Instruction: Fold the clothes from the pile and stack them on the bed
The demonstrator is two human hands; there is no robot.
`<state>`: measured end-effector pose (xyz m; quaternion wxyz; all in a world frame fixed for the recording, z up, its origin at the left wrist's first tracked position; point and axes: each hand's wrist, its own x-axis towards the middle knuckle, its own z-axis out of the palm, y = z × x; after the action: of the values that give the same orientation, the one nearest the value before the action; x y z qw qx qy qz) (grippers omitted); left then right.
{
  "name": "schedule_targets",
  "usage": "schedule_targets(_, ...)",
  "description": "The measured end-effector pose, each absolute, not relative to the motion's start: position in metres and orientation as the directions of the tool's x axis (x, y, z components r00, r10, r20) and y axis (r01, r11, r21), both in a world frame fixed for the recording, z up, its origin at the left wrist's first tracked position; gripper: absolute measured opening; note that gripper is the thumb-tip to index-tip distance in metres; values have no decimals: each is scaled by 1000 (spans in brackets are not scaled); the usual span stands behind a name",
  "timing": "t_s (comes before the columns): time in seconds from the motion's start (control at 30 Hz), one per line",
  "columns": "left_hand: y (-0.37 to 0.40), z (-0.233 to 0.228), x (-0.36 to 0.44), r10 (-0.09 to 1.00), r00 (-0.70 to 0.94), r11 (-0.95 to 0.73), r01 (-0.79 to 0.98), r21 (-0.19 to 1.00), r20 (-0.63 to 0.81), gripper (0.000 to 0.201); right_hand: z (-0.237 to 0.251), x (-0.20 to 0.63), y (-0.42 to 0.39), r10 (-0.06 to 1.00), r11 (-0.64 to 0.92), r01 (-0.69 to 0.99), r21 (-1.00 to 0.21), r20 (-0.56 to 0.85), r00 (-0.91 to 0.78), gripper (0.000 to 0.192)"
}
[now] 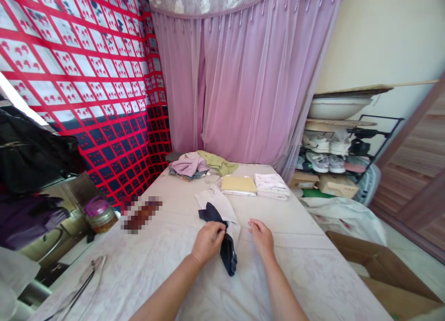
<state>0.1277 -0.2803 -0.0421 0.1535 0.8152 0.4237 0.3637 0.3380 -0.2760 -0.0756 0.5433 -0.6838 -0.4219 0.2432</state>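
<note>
Gripping the dark cloth (227,251) with closed fingers, the left hand (208,241) held it mid-table, long axis running near to far; the right hand (261,236) rested loosely curled, empty, just right. Folded cloths (255,184) lay farther.

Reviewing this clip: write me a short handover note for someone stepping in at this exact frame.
Left hand: closed on the dark navy cloth, pinching its middle against the table.
Right hand: holds nothing, fingers curled, resting on the table just right of the cloth.
Under the navy cloth lies a white cloth, partly flat.
Done: two folded stacks, tan and white, sit at the far side.
Left: the navy cloth is still crumpled, and an unfolded heap of pink and green garments waits at the far end.
</note>
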Motion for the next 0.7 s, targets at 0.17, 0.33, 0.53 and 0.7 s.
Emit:
schedule_targets(0.17, -252, -69, 82, 915, 87, -283, 834, 473, 394, 42, -59, 300, -299, 883, 90, 685, -723, 376, 281, 33)
schedule_targets(0.33, -254, -79, 75, 960, 105, -202, 902, 382, 260, 48, -33, 257, -290, 889, 158, 864, -477, 450, 86, 30)
schedule_targets(0.53, -259, -74, 80, 955, 224, -287, 867, 407, 197, 44, -20, 231, -247, 935, 179, 921, -345, 351, -50, 47)
schedule_targets(0.7, -258, -83, 73, 960, 199, -272, 821, 501, 195, 38, -47, 259, -221, 964, 84, 822, -563, 253, 76, 25)
